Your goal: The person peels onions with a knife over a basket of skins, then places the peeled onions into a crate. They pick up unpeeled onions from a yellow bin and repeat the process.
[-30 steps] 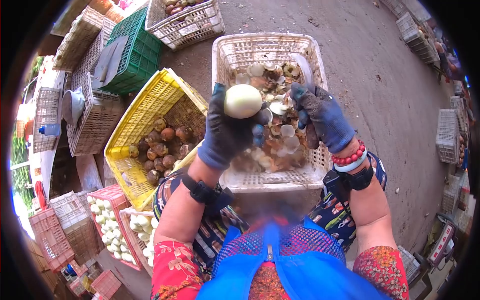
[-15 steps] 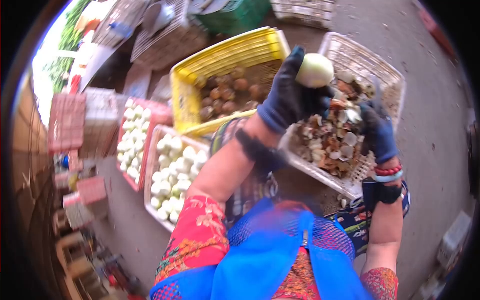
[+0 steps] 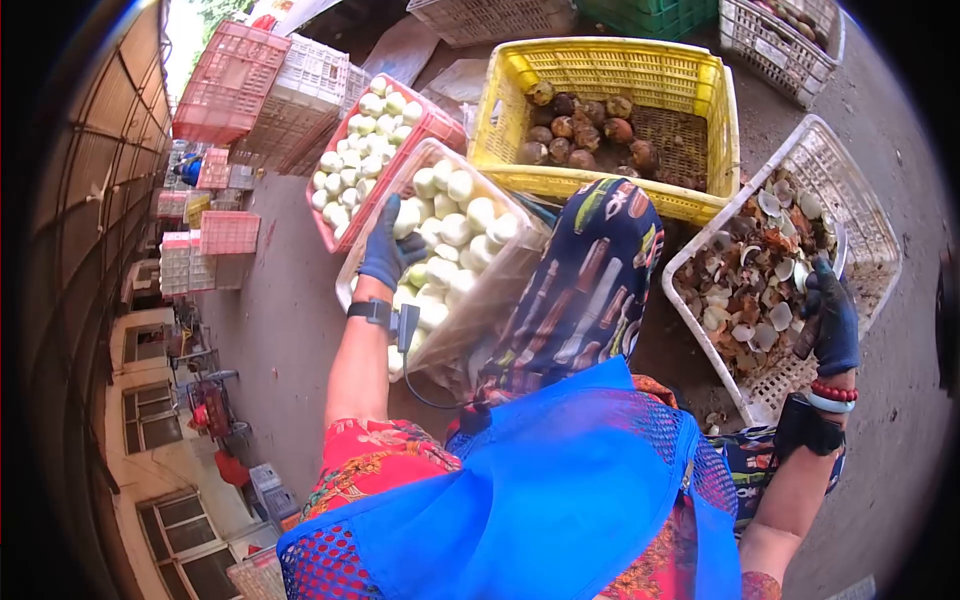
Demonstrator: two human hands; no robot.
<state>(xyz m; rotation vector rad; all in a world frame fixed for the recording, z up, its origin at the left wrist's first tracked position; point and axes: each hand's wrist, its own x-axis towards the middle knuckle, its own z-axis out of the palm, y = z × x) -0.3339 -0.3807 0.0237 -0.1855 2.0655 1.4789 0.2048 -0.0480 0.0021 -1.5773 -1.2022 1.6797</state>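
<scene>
In the head view, my left hand [image 3: 388, 252], in a dark blue glove, is at the near left side of a pale crate [image 3: 480, 320] filled with peeled onions [image 3: 455, 229]. A peeled onion [image 3: 407, 219] sits between its fingers and thumb, level with the pile. My right hand [image 3: 832, 318], gloved too, is closed around a knife whose pale blade [image 3: 840, 248] points up and away; the glove covers most of the handle. It is over the right part of a white crate [image 3: 690, 310] holding onion skins and trimmings [image 3: 745, 290].
A yellow crate [image 3: 600, 183] with unpeeled onions [image 3: 585, 130] stands ahead. Beyond the left hand is a red crate [image 3: 440, 125] of peeled onions. Stacked crates [image 3: 230, 85] rise at the far left. My patterned knee [image 3: 590, 270] is between the near crates.
My left hand has moved left with the peeled onion, from above the skins crate to the pale crate. My right hand stays by the skins with the knife. The view has turned left.
</scene>
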